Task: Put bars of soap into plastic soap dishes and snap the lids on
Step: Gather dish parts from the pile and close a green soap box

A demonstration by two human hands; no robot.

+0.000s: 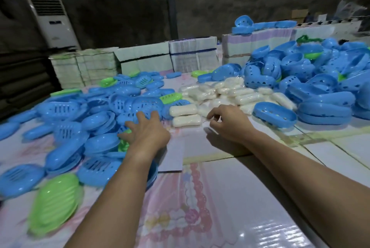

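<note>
A heap of blue slotted soap-dish parts and lids (80, 119) covers the left of the table, with a few green ones (54, 201) among them. My left hand (146, 129) reaches into this heap with fingers spread, touching a blue slotted piece (144, 107). Wrapped white soap bars (224, 93) lie in a pile at the centre. Two bars (186, 115) lie nearest, just left of my right hand (228, 121). That hand hovers low over the table with fingers loosely curled and holds nothing.
A big mound of blue perforated dish bases (312, 79) fills the right side, one lone base (274, 113) in front. Stacked white cartons (144, 57) line the back edge. A standing air conditioner (52, 21) is at back left. Flowered table covering (200, 197) lies before me.
</note>
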